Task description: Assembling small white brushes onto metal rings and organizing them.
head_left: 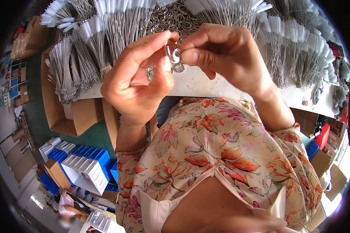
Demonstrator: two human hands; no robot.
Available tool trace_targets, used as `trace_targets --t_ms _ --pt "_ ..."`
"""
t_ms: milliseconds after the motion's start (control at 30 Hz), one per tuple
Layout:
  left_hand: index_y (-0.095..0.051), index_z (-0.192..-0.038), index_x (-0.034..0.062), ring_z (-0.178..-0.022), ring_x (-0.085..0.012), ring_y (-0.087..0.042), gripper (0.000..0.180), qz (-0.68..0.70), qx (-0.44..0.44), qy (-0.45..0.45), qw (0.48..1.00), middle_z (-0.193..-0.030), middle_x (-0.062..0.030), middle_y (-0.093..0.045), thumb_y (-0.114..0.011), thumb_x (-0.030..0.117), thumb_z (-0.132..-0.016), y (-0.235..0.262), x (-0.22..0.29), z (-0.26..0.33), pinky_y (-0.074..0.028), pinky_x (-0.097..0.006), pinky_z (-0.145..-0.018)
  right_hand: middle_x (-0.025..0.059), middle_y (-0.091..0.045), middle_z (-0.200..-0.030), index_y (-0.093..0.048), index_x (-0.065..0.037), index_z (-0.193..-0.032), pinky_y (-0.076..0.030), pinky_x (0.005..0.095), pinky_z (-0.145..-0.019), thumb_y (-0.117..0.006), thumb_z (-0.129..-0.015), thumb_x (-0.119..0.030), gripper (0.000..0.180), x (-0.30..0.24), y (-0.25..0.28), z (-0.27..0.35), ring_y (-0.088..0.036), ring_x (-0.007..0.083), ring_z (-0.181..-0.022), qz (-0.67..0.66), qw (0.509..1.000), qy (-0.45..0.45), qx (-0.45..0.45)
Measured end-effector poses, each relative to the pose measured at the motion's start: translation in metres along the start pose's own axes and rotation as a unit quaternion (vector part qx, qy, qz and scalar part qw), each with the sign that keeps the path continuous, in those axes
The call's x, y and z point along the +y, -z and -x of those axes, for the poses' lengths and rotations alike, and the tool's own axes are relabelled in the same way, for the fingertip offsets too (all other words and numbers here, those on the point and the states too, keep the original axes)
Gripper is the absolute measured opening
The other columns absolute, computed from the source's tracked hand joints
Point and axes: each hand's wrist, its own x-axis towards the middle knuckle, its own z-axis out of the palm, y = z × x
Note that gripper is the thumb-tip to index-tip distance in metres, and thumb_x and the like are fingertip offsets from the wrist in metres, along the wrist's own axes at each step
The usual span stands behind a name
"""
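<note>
My left hand (136,75) pinches a shiny metal ring (170,53) between its thumb and fingertips, above the near edge of the table. From the other side my right hand (229,56) closes its thumb and forefinger on a smaller round metal piece that touches the ring; its exact kind I cannot make out. Behind and below my fingers lie several loose metal rings (179,67), and a larger heap of rings (163,19) spreads farther back. Bundles of wire-handled brushes (124,27) with white bristles stand around the heap.
More brush bundles (295,46) fill the table's right side. The white table edge (198,87) runs just in front of me. A cardboard box (76,120) stands below it on the left. Blue and white plastic bins (85,169) sit farther down, with another person (68,206) beyond.
</note>
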Motion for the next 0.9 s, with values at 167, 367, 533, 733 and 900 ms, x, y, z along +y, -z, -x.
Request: trace_targets --t_ms 167,367,533,733,900 --pt "-0.059 -0.096 -0.0106 -0.079 -0.0195 -0.063 0.025 -0.071 0.008 -0.073 0.995 -0.095 -0.0211 -0.062 -0.061 -0.011 -0.071 0.005 -0.008 -0.002 -0.053 -0.025 -0.066 -0.0007 -0.059 -0.067 -0.065 -0.002 -0.085 -0.037 0.0174 -0.047 -0.063 -0.083 -0.019 0.017 0.002 -0.002 -0.001 -0.05 0.0035 -0.054 -0.017 1.0 -0.01 0.019" --pt "-0.061 -0.093 -0.0087 -0.079 -0.0201 -0.064 0.023 -0.117 -0.022 -0.076 0.99 -0.089 -0.0184 -0.064 -0.062 -0.009 -0.07 0.004 -0.007 -0.008 -0.053 -0.026 -0.068 0.0012 -0.057 -0.068 -0.06 -0.001 -0.09 -0.037 0.0167 -0.044 -0.06 -0.086 -0.016 0.016 0.002 0.001 -0.007 -0.053 0.0051 -0.055 -0.001 1.0 0.011 0.017" --pt "-0.062 -0.093 -0.0086 -0.079 -0.0198 -0.064 0.023 -0.083 -0.023 -0.092 0.992 -0.09 -0.0182 -0.064 -0.062 -0.009 -0.07 0.01 -0.019 -0.01 -0.053 -0.025 -0.069 0.0012 -0.058 -0.068 -0.062 0.0 -0.087 -0.038 0.0168 -0.044 -0.064 -0.082 -0.013 0.014 -0.016 0.011 -0.013 -0.052 0.0046 -0.054 0.069 0.995 -0.07 -0.022" --pt "-0.059 -0.098 -0.0105 -0.083 -0.0186 -0.063 0.024 0.011 -0.054 -0.004 0.998 -0.098 -0.0194 -0.061 -0.057 -0.011 -0.074 0.01 -0.012 -0.011 -0.052 -0.025 -0.07 0.0018 -0.059 -0.072 -0.062 0.001 -0.088 -0.04 0.017 -0.047 -0.063 -0.082 -0.008 0.011 -0.007 0.007 -0.005 -0.051 0.0033 -0.057 0.115 0.993 0.006 -0.008" --pt "-0.058 -0.099 -0.0113 -0.083 -0.017 -0.062 0.025 0.014 -0.059 -0.007 0.998 -0.099 -0.0195 -0.061 -0.056 -0.013 -0.074 0.011 -0.011 -0.006 -0.052 -0.023 -0.068 0.0028 -0.061 -0.076 -0.056 0.0 -0.096 -0.039 0.0161 -0.047 -0.053 -0.089 -0.006 0.009 0.008 -0.009 0.006 -0.051 0.0027 -0.059 0.067 0.99 0.083 0.089"
